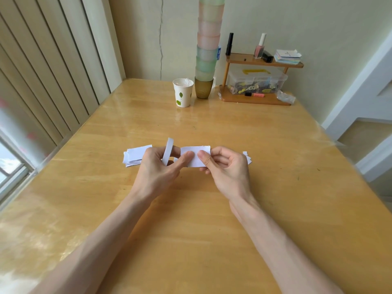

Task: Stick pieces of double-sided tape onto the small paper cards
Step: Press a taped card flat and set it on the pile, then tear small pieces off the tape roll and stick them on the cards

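Card (195, 150) between left hand (154, 169), right hand (229, 172), tape roll (169, 145) in left

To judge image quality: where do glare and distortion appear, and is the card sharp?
Head view: light from the window puts glare on the left side of the table; the wide lens splays the blinds at the left edge; the card is sharp.
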### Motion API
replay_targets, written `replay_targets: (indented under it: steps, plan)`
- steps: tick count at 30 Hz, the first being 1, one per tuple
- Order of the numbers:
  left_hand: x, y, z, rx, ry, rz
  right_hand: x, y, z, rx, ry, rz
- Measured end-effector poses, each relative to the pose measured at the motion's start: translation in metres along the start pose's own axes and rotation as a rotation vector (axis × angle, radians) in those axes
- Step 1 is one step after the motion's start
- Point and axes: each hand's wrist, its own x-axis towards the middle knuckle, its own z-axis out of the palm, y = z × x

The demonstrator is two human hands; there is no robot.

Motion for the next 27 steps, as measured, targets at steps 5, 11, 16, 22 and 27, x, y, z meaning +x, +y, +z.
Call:
replay_targets:
  steps: [5, 11, 16, 22, 27]
  plan:
    - [0.003, -0.003, -0.008, 0.036, 0.026, 0.016, 0.000, -0.002, -0.004, 0.021, -0.011, 0.053]
    - [0.007, 0.000, -0.019, 0.048, 0.038, 0.036, 0.004, -0.002, 0.005, 0.041, 0.015, 0.063]
    - [0.022, -0.003, -0.059, 0.039, 0.259, 0.087, 0.018, 0.001, 0.022, -0.095, -0.044, 0.075]
    - [0.027, -0.013, -0.075, -0.043, 0.452, 0.106, 0.037, 0.004, 0.080, -0.297, -0.123, 0.031]
    - [0.026, -0.013, -0.072, -0.098, 0.429, 0.111, 0.044, 0.006, 0.112, -0.832, -0.123, -0.266]
